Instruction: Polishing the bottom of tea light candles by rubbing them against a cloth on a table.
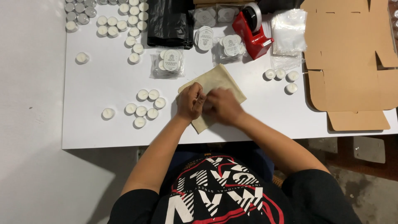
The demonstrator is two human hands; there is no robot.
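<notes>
Hands working on a cloth pouch at the packing table

Both hands meet over a small beige cloth pouch [215, 83] that lies flat on the white table [103, 128], near its front edge. The left hand [190, 101] is closed, with fingers curled onto the near end of the pouch. The right hand [222, 105] lies just beside it, palm down on the cloth; its fingers are hidden, so it cannot be told if they pinch the fabric or only press it.

To do this step well, the person would likely need to keep the cloth flat with one hand while the other works at the edge, and not pull hard, because such thin fabric wrinkles easily.

On the left of the hands there is a loose group of white tealight candles [145, 105], and many more stand at the far left corner. Small clear bags with round printed labels [170, 62] lie behind the pouch, near a black plastic bag [170, 20]. A red tape dispenser [253, 29] stands further right, beside a stack of clear plastic bags [288, 31]. A flat, unfolded cardboard box [352, 62] covers the right end. The floor below is grey concrete.
</notes>
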